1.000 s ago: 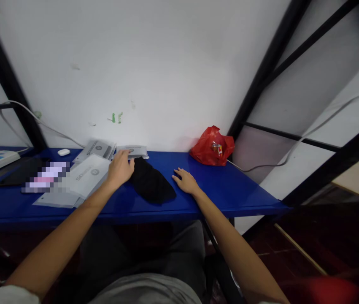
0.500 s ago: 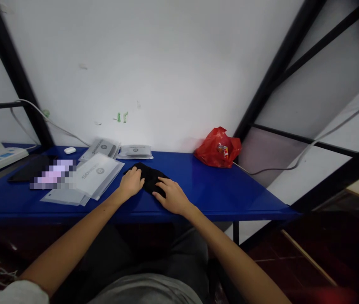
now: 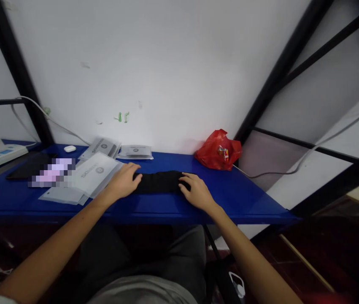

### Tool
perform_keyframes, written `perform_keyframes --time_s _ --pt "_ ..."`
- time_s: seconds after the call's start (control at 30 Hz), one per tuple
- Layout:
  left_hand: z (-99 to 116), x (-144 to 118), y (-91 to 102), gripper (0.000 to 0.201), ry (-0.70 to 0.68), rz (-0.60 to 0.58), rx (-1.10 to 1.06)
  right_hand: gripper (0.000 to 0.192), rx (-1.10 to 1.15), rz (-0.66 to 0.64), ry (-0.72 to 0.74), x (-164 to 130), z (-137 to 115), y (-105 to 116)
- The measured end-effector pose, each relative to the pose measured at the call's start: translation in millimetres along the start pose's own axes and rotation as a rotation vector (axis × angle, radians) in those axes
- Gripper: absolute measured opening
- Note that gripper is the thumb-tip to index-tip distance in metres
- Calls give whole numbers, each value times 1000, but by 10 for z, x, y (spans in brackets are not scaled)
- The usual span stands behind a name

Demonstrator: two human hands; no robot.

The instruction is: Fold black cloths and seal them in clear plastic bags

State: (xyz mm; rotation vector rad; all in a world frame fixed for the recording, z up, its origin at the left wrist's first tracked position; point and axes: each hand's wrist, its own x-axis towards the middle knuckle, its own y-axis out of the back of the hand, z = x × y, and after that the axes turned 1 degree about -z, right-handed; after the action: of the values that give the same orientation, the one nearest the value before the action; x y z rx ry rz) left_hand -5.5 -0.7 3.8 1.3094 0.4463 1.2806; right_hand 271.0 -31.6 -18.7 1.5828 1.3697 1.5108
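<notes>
i see a black cloth (image 3: 159, 182) lying flat on the blue counter (image 3: 236, 198), stretched into a long strip running left to right, near the front edge and roughly at the middle of the counter. my left hand (image 3: 122, 184) rests palm down on the left end of the cloth; its fingers (image 3: 134, 175) are spread loosely and lie flat, pressing on the fabric without closing round it. my right hand (image 3: 197, 192) rests palm down on the right end in the same way, fingers (image 3: 186, 180) extended and laid over the cloth edge, not curled into a grip. the bare middle of the cloth shows between the two hands.

just beside the left hand lies a stack of clear packets (image 3: 87, 179) with printed labels. two more packets (image 3: 120, 149) lie against the wall behind it. a white earbud case (image 3: 69, 148) sits further left, near the wall. a red plastic bag (image 3: 219, 150) sits at the wall, well apart from the right hand.
</notes>
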Motion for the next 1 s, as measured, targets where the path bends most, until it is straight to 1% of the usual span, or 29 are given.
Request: perform_keyframes --time_s 0.07,0.1,0.17,0.2,0.33,0.43,0.53,0.57,0.67,0.73,0.8,0.9,1.0 --pt "23 -56 -86 43 -95 -197 45 31 9 -45 78 -7 -28 -14" --pt "18 -79 -116 46 -124 -267 65 32 -1 -71 100 -9 -27 -17" --pt "-20 -113 -142 48 -164 -333 84 32 -37 -114 112 -9 10 -10" --pt "-45 -126 -141 45 -182 -337 85 31 -54 -129 111 -9 41 -3" --pt "-102 -148 -93 35 -208 -291 96 24 -72 -148 99 -8 152 34" --pt "-84 -136 -48 37 -195 -291 102 23 -21 -137 100 4 163 58" --pt "-64 -111 -20 43 -211 -314 101 28 5 -119 121 35 151 69" --pt "-63 -105 -20 42 -232 -319 102 27 -3 -125 131 46 151 68" --pt "-72 -114 -46 30 -283 -303 138 14 -32 -162 160 62 169 50" --pt "-81 -138 -67 25 -286 -278 190 13 -24 -164 167 52 182 39" --pt "-88 -166 -55 24 -283 -263 210 14 11 -154 172 29 181 53" --pt "-93 -165 78 23 -251 -277 105 13 99 -160 183 11 139 166" --pt "-98 -58 309 21 -143 -386 -55 11 209 -249 181 74 78 363"
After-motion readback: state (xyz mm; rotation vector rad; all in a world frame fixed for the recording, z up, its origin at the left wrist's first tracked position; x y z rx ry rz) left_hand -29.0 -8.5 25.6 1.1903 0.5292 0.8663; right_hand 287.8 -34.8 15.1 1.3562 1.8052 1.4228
